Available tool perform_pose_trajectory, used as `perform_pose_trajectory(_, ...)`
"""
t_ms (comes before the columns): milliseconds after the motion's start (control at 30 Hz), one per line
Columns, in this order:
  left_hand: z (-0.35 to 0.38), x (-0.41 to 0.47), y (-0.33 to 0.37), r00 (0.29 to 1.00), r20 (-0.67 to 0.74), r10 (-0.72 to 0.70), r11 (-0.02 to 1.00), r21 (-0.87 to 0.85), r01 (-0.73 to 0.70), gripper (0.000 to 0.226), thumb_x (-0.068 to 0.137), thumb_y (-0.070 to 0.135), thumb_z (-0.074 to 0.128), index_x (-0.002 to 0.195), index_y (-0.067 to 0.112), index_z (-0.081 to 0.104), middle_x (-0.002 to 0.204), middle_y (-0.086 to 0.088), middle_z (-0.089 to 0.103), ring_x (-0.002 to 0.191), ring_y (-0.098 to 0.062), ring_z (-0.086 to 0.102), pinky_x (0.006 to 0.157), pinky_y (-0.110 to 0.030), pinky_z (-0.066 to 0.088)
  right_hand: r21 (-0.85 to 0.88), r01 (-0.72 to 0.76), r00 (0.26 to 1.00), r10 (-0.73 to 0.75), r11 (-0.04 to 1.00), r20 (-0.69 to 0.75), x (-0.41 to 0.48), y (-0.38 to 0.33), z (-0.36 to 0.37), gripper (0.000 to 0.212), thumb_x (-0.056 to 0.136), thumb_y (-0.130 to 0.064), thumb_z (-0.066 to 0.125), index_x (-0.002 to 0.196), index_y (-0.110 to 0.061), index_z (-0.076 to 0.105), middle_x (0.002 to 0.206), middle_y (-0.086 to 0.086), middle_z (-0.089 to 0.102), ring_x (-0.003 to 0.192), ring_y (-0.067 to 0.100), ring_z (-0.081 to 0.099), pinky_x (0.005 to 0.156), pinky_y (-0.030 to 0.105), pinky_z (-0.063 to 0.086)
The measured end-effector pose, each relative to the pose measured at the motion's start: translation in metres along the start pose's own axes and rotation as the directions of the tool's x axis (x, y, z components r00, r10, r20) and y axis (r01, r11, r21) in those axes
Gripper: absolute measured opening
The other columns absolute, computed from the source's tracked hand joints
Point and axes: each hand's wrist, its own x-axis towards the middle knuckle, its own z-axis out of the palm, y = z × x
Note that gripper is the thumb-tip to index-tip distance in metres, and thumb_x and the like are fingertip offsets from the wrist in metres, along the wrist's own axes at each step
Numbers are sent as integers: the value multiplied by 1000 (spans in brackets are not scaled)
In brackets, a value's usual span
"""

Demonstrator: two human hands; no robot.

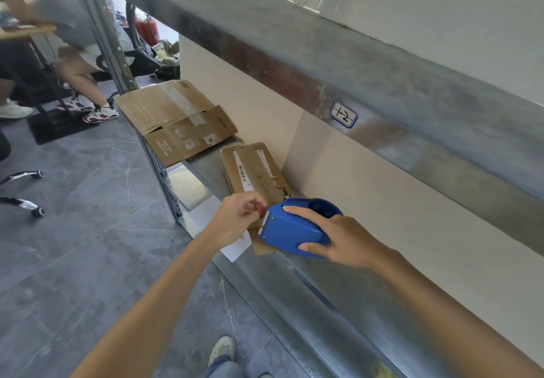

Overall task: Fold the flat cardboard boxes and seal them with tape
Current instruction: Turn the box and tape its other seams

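1. My forearms come in from 6 o'clock; below them my shoe (222,349) stands on the grey tile floor (88,245).
2. My right hand (347,239) grips the blue dispenser (294,230), thumb under its body and fingers curled over the top.
3. My left hand (238,221) sits at the dispenser's 9 o'clock, fingertips bunched in a narrow pinch at its toothed mouth; whether tape is between them I cannot tell.
4. Both hands hover over a small flat box (253,171) lying on the metal shelf (309,304), against the cream wall (382,201).
5. A white sheet (235,249) pokes out under my left wrist.
6. A bigger flat box (176,118) lies at 11 o'clock from the small one, overhanging the shelf's edge.
7. The upper beam (294,53) crosses at 1 o'clock and bears a label (343,114).
8. At 10 o'clock a seated person's sneakers (100,112); red extinguishers (147,28) at 11; chair legs (23,189) at 9.
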Motion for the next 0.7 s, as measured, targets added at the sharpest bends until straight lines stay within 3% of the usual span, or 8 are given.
perform_pose_trajectory(100, -10, -3, -5, 999, -43, -7, 1000, -21, 6, 17, 90, 4, 67, 84, 19, 67, 87, 6, 70, 86, -8, 63, 78, -18, 49, -83, 9, 1000, -10, 997, -11, 2, 6, -9, 76, 93, -54, 55, 143, -69, -1, 70, -20, 53, 52, 5, 48, 57, 13, 31)
perform_pose_trajectory(167, -17, -5, -10, 999, -53, -5, 999, -39, 3, 9, 90, 5, 68, 86, 13, 68, 88, -1, 71, 87, -16, 64, 81, -25, 51, -73, 7, 1000, -8, 997, -9, 3, 11, -12, 75, 92, -57, 54, 142, -70, -1, 78, -13, 60, 52, 6, 46, 59, 14, 33)
perform_pose_trajectory(300, -30, -12, -26, 995, -86, -50, 997, -63, 44, 9, 90, 2, 67, 87, 10, 68, 89, -6, 70, 90, -23, 63, 84, -30, 49, -63, -11, 1000, 12, 998, 28, 3, 20, -15, 76, 91, -57, 53, 139, -73, -4, 100, -7, 68, 66, 9, 55, 71, 29, 50)
perform_pose_trajectory(433, -33, -19, -44, 992, -84, -89, 994, -64, 84, 12, 90, -2, 65, 86, 9, 66, 89, -10, 67, 92, -29, 62, 85, -31, 48, -71, -31, 997, 35, 997, 67, -1, 24, -17, 74, 91, -58, 53, 139, -74, -1, 114, -10, 65, 69, 5, 51, 73, 26, 46)
perform_pose_trajectory(533, -27, -21, -51, 991, -78, -108, 990, -97, 101, 10, 93, -1, 62, 89, 8, 63, 90, -10, 64, 91, -25, 59, 87, -36, 47, -79, -24, 997, 30, 997, 72, 0, 20, -16, 74, 92, -57, 53, 139, -74, -1, 103, -12, 65, 67, 2, 48, 71, 25, 42)
perform_pose_trajectory(700, -21, -18, -58, 990, -87, -107, 978, -188, 89, 10, 94, 4, 61, 93, 14, 60, 84, 5, 54, 86, -6, 52, 79, -24, 44, -63, -30, 997, 34, 998, 75, 4, 15, -14, 72, 93, -56, 53, 142, -71, 2, 103, -14, 63, 70, 5, 48, 72, 23, 42)
